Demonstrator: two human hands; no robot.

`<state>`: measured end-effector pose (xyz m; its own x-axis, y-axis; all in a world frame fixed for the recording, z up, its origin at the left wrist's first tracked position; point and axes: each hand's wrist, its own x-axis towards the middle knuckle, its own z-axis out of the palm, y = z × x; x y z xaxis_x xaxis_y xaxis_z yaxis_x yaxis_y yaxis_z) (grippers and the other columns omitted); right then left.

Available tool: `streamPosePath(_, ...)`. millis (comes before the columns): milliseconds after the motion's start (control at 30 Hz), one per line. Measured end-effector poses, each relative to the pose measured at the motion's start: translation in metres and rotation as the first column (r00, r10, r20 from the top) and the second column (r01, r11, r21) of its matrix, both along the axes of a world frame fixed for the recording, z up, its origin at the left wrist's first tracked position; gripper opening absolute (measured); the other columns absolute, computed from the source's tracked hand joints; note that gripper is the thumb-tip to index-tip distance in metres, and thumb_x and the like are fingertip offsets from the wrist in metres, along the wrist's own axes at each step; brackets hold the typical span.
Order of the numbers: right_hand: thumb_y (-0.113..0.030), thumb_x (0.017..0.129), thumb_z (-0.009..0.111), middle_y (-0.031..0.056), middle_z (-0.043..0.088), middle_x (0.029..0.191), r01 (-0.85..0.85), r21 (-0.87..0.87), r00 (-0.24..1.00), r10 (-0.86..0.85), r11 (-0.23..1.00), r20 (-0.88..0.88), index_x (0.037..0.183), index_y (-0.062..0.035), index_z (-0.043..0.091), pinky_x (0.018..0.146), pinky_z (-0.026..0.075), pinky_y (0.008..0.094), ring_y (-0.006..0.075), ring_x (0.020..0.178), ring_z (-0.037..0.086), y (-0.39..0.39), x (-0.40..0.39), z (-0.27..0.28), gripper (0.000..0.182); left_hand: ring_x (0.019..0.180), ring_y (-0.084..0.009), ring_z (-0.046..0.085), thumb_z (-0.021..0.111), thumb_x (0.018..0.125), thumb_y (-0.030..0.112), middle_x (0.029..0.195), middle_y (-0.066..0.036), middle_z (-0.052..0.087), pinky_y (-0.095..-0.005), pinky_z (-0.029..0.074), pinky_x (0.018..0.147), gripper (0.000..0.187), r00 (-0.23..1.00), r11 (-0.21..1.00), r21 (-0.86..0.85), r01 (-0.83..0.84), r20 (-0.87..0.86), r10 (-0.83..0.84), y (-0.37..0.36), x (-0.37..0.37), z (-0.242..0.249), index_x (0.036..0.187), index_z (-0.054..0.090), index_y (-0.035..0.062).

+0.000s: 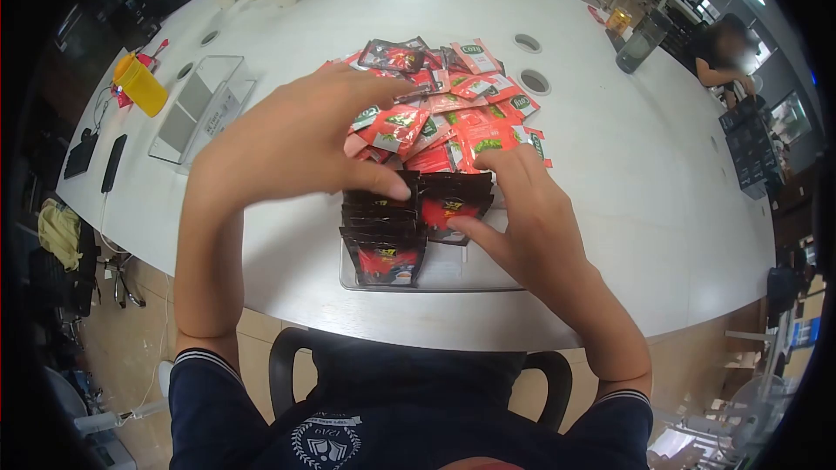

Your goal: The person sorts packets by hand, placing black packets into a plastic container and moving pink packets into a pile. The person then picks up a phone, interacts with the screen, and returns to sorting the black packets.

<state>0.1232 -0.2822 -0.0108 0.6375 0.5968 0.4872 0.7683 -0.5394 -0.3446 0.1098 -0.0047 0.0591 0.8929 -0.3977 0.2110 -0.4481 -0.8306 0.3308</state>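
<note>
Two rows of black-and-red sachets stand packed side by side in a clear shallow tray [475,277]. The left row [387,248] reaches nearer to me than the right row [453,204]. My right hand [531,218] closes round the right row, thumb on its front face and fingers at its back edge. My left hand [296,135] is open above the left row, its thumb tip close to the row's back end and its fingers spread over the pile. Behind the rows lies a loose heap of red Cozy sachets [466,126], with a few black sachets [392,54] on top.
On the left of the white table [627,235] are a clear box [205,113], a yellow cup [141,85] and a phone-like black object [113,163]. A dark bottle [643,39] stands at the far right. Other people sit at the far side and right.
</note>
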Motion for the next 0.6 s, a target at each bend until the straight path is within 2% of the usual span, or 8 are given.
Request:
streamPosePath(67, -0.019, 0.069, 0.096, 0.0149, 0.057, 0.110, -0.029, 0.036, 0.998, 0.031, 0.999, -0.048, 0.127, -0.0039, 0.056, 0.073, 0.055, 0.0419, 0.0341, 0.092, 0.065, 0.001, 0.002, -0.003, 0.072, 0.120, -0.0290, 0.065, 0.093, 0.078, 0.038, 0.130, -0.013, 0.069, -0.0432, 0.050, 0.105, 0.079, 0.965, 0.983, -0.067, -0.173, -0.212, 0.155, 0.014, 0.031, 0.008, 0.145, 0.063, 0.0070)
streamPosePath(133, -0.022, 0.069, 0.096, 0.0157, 0.057, 0.111, -0.047, 0.059, 0.995, 0.052, 0.997, -0.087, 0.128, -0.0038, 0.056, 0.074, 0.055, 0.0418, 0.0345, 0.093, 0.065, -0.001, 0.001, -0.001, 0.074, 0.120, -0.0285, 0.066, 0.090, 0.083, 0.036, 0.132, -0.016, 0.070, -0.0414, 0.050, 0.107, 0.071, 0.934, 0.966, -0.109, -0.235, -0.301, 0.193, 0.035, 0.077, -0.006, 0.142, 0.065, 0.0055)
streamPosePath(200, -0.027, 0.070, 0.097, 0.0165, 0.057, 0.111, -0.059, 0.081, 0.991, 0.069, 0.995, -0.115, 0.129, -0.0037, 0.056, 0.074, 0.055, 0.0415, 0.0346, 0.094, 0.065, -0.003, 0.002, 0.006, 0.075, 0.110, -0.0328, 0.072, 0.086, 0.084, 0.038, 0.124, -0.022, 0.073, -0.0422, 0.055, 0.098, 0.078, 0.942, 0.965, 0.007, -0.260, -0.215, 0.256, 0.048, 0.118, -0.027, 0.147, 0.060, 0.0000)
streamPosePath(267, -0.031, 0.071, 0.097, 0.0158, 0.059, 0.111, -0.067, 0.102, 0.994, 0.075, 0.993, -0.079, 0.126, -0.0032, 0.058, 0.073, 0.054, 0.0397, 0.0319, 0.091, 0.064, -0.007, 0.006, 0.013, 0.072, 0.131, -0.0295, 0.063, 0.087, 0.082, 0.043, 0.142, -0.023, 0.065, -0.0399, 0.050, 0.109, 0.082, 0.957, 0.965, 0.050, -0.258, -0.120, 0.263, 0.064, 0.159, -0.060, 0.147, 0.060, 0.0015)
streamPosePath(367, -0.032, 0.074, 0.095, 0.0138, 0.061, 0.110, -0.018, 0.186, 0.998, 0.030, 0.982, -0.063, 0.121, -0.0025, 0.062, 0.072, 0.053, 0.0370, 0.0260, 0.085, 0.062, -0.016, 0.022, 0.015, 0.064, 0.133, -0.0318, 0.063, 0.087, 0.082, 0.043, 0.147, -0.024, 0.062, -0.0421, 0.050, 0.110, 0.085, 0.889, 0.935, -0.151, -0.321, -0.389, 0.242, 0.068, 0.184, -0.075, 0.150, 0.058, 0.0012)
streamPosePath(400, -0.032, 0.076, 0.095, 0.0129, 0.061, 0.109, 0.012, 0.224, 0.998, 0.003, 0.975, -0.068, 0.118, -0.0022, 0.063, 0.071, 0.052, 0.0362, 0.0238, 0.083, 0.061, -0.018, 0.028, 0.012, 0.061, 0.132, -0.0326, 0.064, 0.088, 0.083, 0.037, 0.145, -0.023, 0.064, -0.0421, 0.050, 0.110, 0.080, 0.909, 0.927, -0.084, -0.365, -0.248, 0.336, 0.070, 0.194, -0.085, 0.149, 0.059, 0.0027)
streamPosePath(500, -0.025, 0.077, 0.092, 0.0094, 0.062, 0.108, 0.075, 0.341, 0.991, -0.032, 0.937, -0.131, 0.114, -0.0025, 0.065, 0.070, 0.051, 0.0340, 0.0181, 0.081, 0.058, -0.024, 0.043, 0.006, 0.051, 0.130, -0.0325, 0.065, 0.089, 0.082, 0.031, 0.140, -0.020, 0.068, -0.0412, 0.050, 0.111, 0.076, 0.931, 0.944, -0.126, -0.305, -0.250, 0.267, 0.080, 0.206, -0.095, 0.148, 0.061, 0.0043)
streamPosePath(600, -0.021, 0.081, 0.089, 0.0067, 0.064, 0.109, 0.096, 0.366, 0.993, -0.065, 0.926, -0.095, 0.112, -0.0043, 0.066, 0.071, 0.048, 0.0309, 0.0155, 0.082, 0.059, -0.029, 0.051, 0.006, 0.042, 0.120, -0.0304, 0.068, 0.092, 0.076, 0.022, 0.128, -0.017, 0.073, -0.0410, 0.053, 0.103, 0.068, 0.970, 0.951, -0.201, -0.235, -0.107, 0.217, 0.082, 0.212, -0.102, 0.137, 0.068, 0.0035)
